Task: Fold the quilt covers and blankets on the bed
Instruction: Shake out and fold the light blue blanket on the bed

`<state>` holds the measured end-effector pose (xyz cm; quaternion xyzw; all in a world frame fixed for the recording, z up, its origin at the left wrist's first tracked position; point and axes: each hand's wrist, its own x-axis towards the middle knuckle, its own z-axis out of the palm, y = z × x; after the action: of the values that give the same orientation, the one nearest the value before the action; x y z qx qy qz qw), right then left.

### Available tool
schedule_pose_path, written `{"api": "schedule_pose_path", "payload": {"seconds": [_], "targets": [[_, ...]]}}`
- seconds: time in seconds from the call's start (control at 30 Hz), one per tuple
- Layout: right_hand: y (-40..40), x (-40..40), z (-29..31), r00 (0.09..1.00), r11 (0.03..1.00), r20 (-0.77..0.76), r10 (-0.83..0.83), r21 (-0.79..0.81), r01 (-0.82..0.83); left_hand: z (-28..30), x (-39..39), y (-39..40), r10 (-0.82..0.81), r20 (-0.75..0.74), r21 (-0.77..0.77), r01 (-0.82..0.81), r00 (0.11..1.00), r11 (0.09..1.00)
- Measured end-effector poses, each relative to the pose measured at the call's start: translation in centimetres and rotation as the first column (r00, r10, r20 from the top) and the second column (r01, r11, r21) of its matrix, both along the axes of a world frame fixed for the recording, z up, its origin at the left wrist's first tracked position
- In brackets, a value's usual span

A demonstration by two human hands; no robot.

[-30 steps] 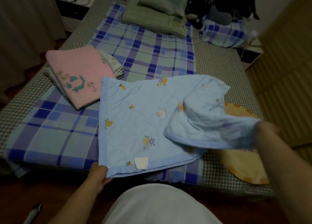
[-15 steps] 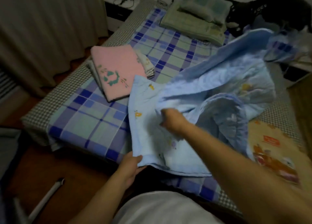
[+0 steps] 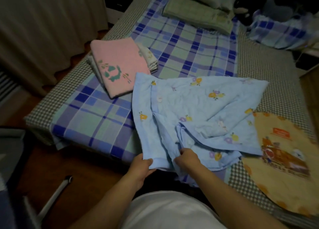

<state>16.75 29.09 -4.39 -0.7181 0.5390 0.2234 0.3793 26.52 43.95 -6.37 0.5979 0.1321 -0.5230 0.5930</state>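
Note:
A light blue quilted blanket [image 3: 193, 107] with small flower prints lies rumpled and doubled over at the bed's near edge. My left hand [image 3: 142, 166] grips its near left corner. Right beside it, my right hand [image 3: 187, 158] pinches another edge of the same blanket. A folded pink blanket [image 3: 119, 64] with a green motif rests on a folded white cloth [image 3: 150, 59] to the left. An orange printed blanket [image 3: 283, 163] lies flat at the right, partly under the blue one. A folded green blanket [image 3: 195, 12] sits at the head of the bed.
The bed [image 3: 181, 43] carries a blue and green plaid sheet over a checked cover. A dark bag [image 3: 276, 2] and a plaid bundle [image 3: 279, 30] sit at the far right corner. Curtains [image 3: 43, 26] hang left, a nightstand [image 3: 117, 2] stands beyond. A metal bar [image 3: 53, 197] slants over the floor.
My right hand carried the blanket's right side over to the left and came down beside my left hand at the near edge. The view shifted left.

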Motion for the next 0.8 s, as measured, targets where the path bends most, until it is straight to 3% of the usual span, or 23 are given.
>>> {"api": "schedule_pose_path", "payload": {"seconds": [0.07, 0.13, 0.2, 0.23, 0.3, 0.37, 0.47, 0.57, 0.7, 0.8], "targets": [[-0.4, 0.5, 1.1, 0.998, 1.0, 0.051, -0.025, -0.006, 0.025, 0.3, -0.1, -0.3, -0.015, 0.027, 0.007, 0.015, 1.0, 1.0], [-1.2, 1.4, 2.8, 0.949, 0.973, 0.252, -0.189, -0.086, 0.216, 0.3, -0.5, -0.4, -0.037, 0.038, -0.009, 0.037, 0.999, 0.999], [-1.5, 2.6, 4.9, 0.872, 0.928, 0.438, -0.219, -0.181, 0.325, 0.4, -0.9, -0.4, -0.055, 0.049, -0.033, 0.057, 0.997, 0.998], [-1.2, 3.2, 6.0, 0.88, 0.941, 0.455, -0.138, -0.218, 0.26, 0.5, -1.1, -0.3, -0.055, 0.049, -0.046, 0.057, 0.997, 0.997], [0.3, 4.2, 6.3, 0.927, 0.969, 0.355, 0.122, -0.243, -0.035, 0.8, -1.3, -0.5, -0.036, 0.043, -0.082, 0.039, 0.998, 0.996], [2.5, 4.3, 4.2, 0.928, 0.965, 0.283, 0.242, -0.17, -0.2, 1.0, -1.3, -0.6, -0.016, 0.04, -0.12, 0.021, 0.999, 0.993], [4.6, 3.2, 2.3, 0.89, 0.992, 0.439, 0.124, -0.036, -0.121, 1.1, -1.0, -0.2, 0.004, 0.016, -0.171, -0.001, 1.0, 0.985], [3.9, 1.6, 1.8, 0.821, 0.987, 0.571, 0.016, 0.122, -0.104, 1.5, -0.5, 0.5, 0.076, -0.099, -0.237, -0.098, 0.992, 0.967], [2.8, -0.3, 0.0, 0.742, 0.92, 0.545, 0.389, -0.182, -0.348, 2.4, -0.6, 0.2, 0.084, -0.15, -0.27, -0.122, 0.985, 0.955], [3.3, -0.6, -0.7, 0.729, 0.908, 0.543, 0.418, -0.213, -0.362, 2.6, -0.8, 0.2, 0.126, -0.203, -0.246, -0.175, 0.971, 0.953]]}}
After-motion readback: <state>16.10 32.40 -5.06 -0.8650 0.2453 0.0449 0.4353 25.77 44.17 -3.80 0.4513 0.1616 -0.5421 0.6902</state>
